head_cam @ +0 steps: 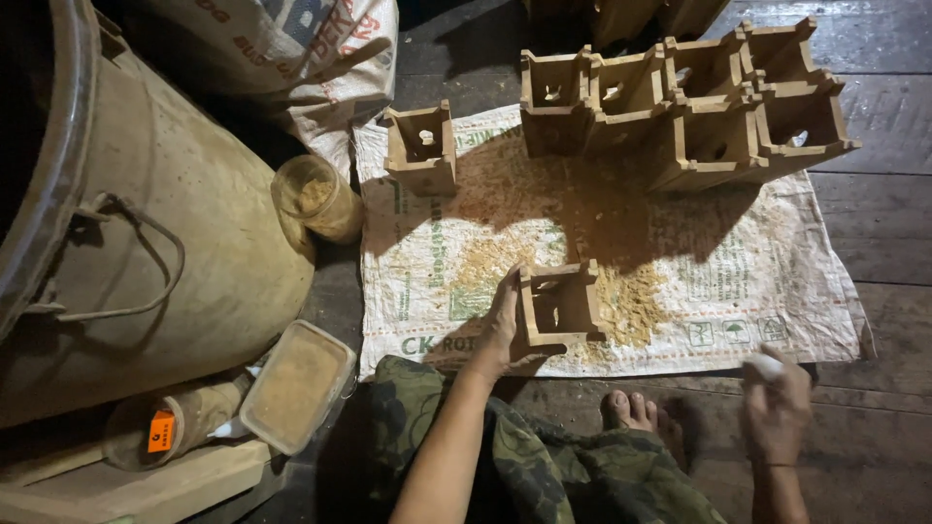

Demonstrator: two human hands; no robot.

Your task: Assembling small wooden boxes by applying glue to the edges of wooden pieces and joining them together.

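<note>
Your left hand (503,325) grips 1 wooden box (560,306) by its side — it may tip onto the sawdust (621,301). Your right hand (777,408) pinches something small and white (764,366) — it could slip.

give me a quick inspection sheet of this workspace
surface: woven sack sheet spread on a dark plank floor, dusted with sawdust
job's things: small wooden box; one box apart; a cluster of boxes
clutter: big drum, jar, rectangular tub, printed sack
hands: left hand steadies the small wooden box; right hand holds something small and white
cables: nothing seen
surroundings: dim, bare foot by the sheet
</note>
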